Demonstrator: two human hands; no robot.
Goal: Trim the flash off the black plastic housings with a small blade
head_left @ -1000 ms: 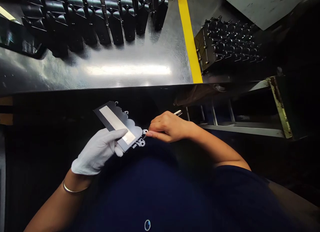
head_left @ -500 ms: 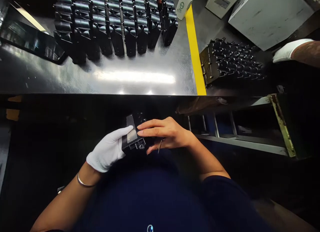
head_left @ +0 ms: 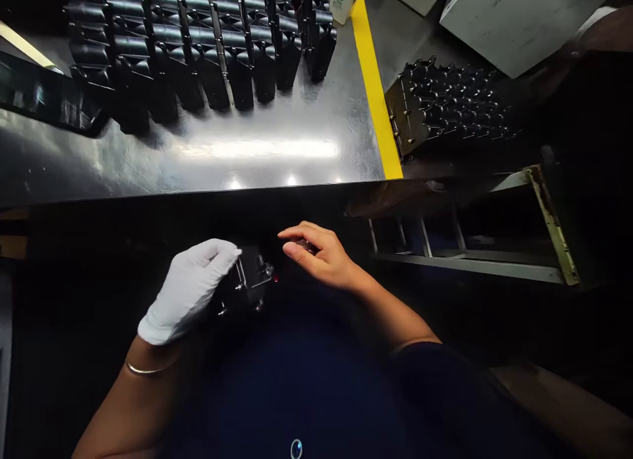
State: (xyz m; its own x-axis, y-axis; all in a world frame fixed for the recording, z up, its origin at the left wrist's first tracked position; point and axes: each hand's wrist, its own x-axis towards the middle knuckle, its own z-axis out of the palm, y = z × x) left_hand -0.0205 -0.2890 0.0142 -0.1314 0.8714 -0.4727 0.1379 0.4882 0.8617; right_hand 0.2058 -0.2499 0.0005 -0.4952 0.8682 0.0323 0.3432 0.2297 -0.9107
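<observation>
My left hand (head_left: pixel 190 287), in a white glove, grips a black moulded housing (head_left: pixel 253 271) at its left edge, thumb and fingers pinched on it. The housing is now turned so that small metallic-looking pins and a round fitting show; much of its outline melts into the dark background. My bare right hand (head_left: pixel 321 253) hovers just right of the housing, apart from it. Its thumb and fingers are partly curled with a gap between them, and I see nothing held there.
Rows of black moulded parts (head_left: pixel 198 57) stand on the metal table (head_left: pixel 297 126). Right of the yellow tape (head_left: pixel 374 83) are another block of black parts (head_left: pixel 445 106) and a grey box (head_left: pixel 519 24). A metal frame (head_left: pixel 469 264) lies below right. Another person's blurred arm (head_left: pixel 601 37) shows at upper right.
The housing has been turned over in my left hand, hiding its flat grey panel. My right hand has come off it to the right. The other person's gloved hand has moved up.
</observation>
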